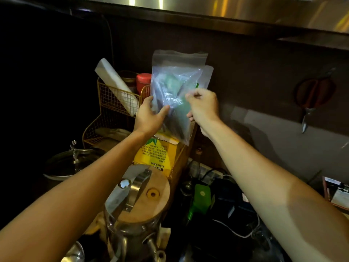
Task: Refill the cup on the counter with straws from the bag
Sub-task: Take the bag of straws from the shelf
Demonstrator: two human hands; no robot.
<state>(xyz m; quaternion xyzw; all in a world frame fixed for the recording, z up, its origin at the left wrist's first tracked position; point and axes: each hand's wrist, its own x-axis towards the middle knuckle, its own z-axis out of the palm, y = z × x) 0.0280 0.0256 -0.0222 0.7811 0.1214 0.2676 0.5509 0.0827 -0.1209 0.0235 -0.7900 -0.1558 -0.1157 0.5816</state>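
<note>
Glass jar with wooden lid [140,197] sits nearest, below both forearms. Left hand [149,114] grips the zip bag [175,87] by its lower left edge, thumb across the front. Right hand [203,105] pinches the plastic on the bag's right side, fingers curled. Bag held upright above a yellow carton [158,156], zip apparently sealed. Progress: early (no straws out). Cup not identifiable in the dim clutter; bag contents dark and green, shapes unclear.
</note>
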